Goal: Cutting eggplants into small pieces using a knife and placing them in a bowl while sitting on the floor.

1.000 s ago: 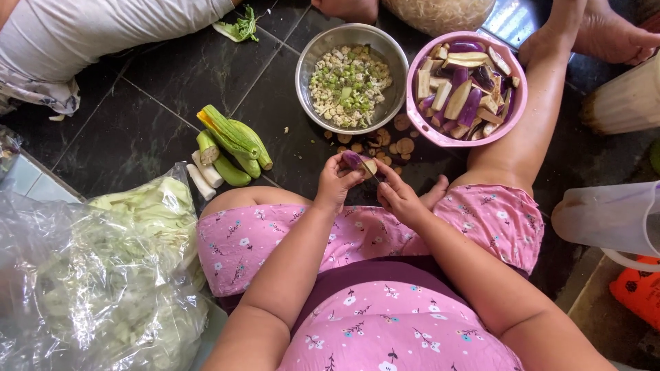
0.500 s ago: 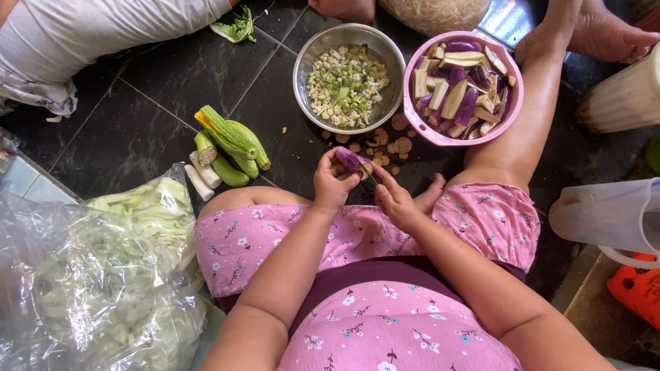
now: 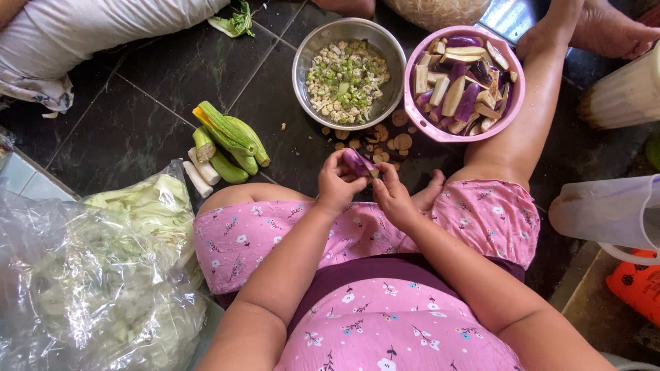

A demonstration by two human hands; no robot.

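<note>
Both hands meet just above the knees, over the dark tiled floor (image 3: 137,130). Left hand (image 3: 337,187) curls closed around the near end of a small purple eggplant (image 3: 359,163), fingers wrapped over it; right hand (image 3: 393,196) is closed on the same eggplant from the 4 o'clock side, thumb and fingers pinching its other end. The eggplant lies tilted between them, purple skin up.

At 12 o'clock from the hands, scattered round brown cut ends (image 3: 385,141) lie on the floor. Beyond them, at about 12 o'clock, stands a steel bowl (image 3: 309,51) of finely chopped pale and green bits. At 1 o'clock sits a pink bowl (image 3: 512,103) filled with eggplant wedges, purple skins and pale flesh mixed, touching the bare shin beside it.

At 9 to 10 o'clock, a few green ridged gourds (image 3: 230,137) lie on the floor, some with cut white ends. Farther out at 8 o'clock, a clear plastic bag (image 3: 62,295) holds pale green peelings. At 3 o'clock stands a translucent plastic jug (image 3: 612,213).
</note>
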